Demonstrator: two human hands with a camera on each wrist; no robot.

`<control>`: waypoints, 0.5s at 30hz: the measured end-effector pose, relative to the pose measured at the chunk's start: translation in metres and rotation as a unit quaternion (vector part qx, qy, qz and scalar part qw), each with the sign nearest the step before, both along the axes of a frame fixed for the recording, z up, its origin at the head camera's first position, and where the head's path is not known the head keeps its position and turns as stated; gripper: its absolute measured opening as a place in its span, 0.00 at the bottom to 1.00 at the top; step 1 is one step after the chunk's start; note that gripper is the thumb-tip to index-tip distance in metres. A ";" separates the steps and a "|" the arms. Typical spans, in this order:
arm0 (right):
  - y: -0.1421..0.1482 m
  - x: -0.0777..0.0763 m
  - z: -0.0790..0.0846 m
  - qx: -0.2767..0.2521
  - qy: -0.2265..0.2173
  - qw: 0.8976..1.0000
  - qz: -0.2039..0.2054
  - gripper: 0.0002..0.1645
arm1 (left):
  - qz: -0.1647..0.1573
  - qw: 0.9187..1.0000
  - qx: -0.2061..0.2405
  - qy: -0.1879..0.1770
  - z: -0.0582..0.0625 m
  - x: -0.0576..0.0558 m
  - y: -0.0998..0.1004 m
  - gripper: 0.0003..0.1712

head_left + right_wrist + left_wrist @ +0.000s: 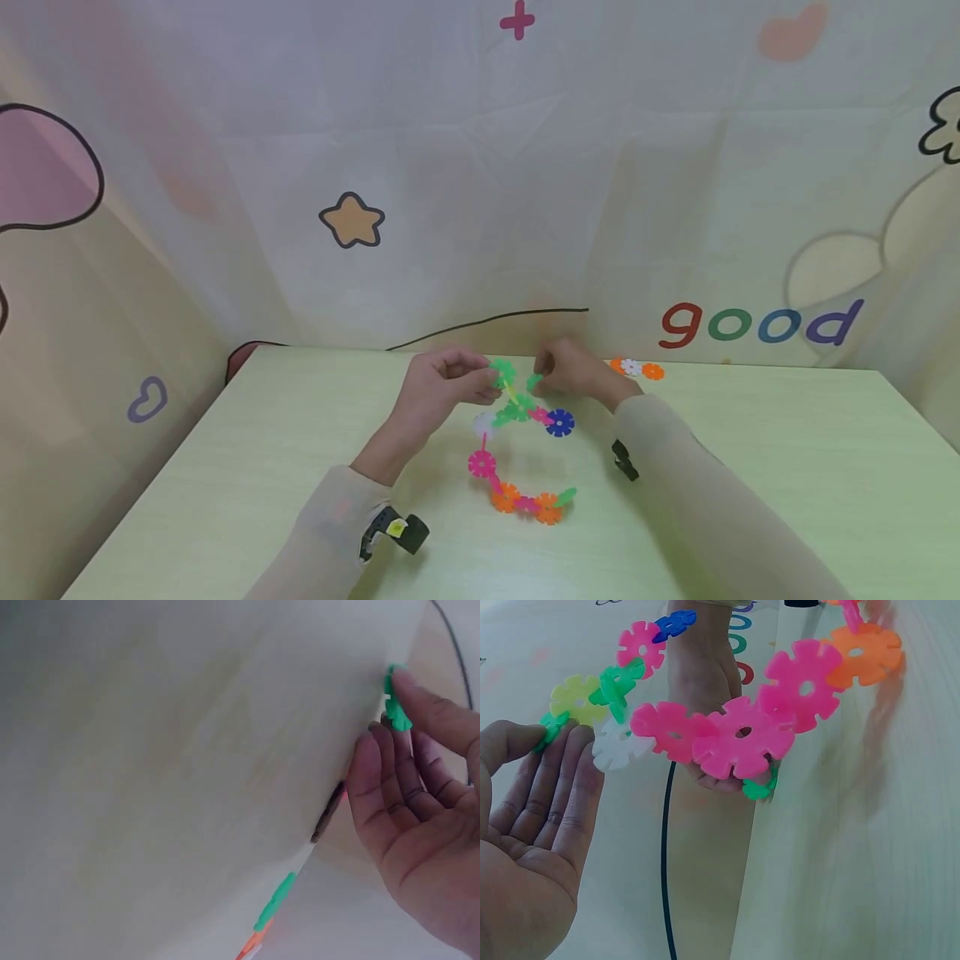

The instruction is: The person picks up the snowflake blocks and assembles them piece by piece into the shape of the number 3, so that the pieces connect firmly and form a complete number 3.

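Observation:
My left hand (442, 387) pinches a green snowflake-shaped plastic disc (553, 729) between thumb and fingers. From it hangs a curved chain of slotted discs: a yellow disc (579, 700), green ones, a white disc (621, 746), pink discs (742, 735) and orange discs (506, 497). A short branch ends in a blue disc (560, 423). A green disc (570, 497) sits at the chain's lower end. Just right of the chain's top, my right hand (573, 371) pinches a separate green disc (397, 705). The two held green discs are apart.
Loose orange and white discs (632, 367) lie at the table's far edge, behind the right forearm. A printed cloth (480, 208) hangs beyond the pale table (262, 450). Each forearm wears a dark wrist camera (405, 532).

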State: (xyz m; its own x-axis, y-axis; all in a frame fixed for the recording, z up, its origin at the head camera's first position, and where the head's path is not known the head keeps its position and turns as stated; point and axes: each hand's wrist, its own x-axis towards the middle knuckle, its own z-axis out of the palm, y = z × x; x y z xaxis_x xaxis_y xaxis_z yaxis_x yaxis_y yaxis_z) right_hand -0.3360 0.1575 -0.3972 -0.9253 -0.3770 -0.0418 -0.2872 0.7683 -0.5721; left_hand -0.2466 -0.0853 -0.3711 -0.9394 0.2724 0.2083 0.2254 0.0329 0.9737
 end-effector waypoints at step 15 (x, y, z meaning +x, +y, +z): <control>0.012 0.040 0.027 -0.175 0.031 0.984 0.018 0.08 | -0.015 1.000 0.006 0.010 0.001 0.000 0.001 0.09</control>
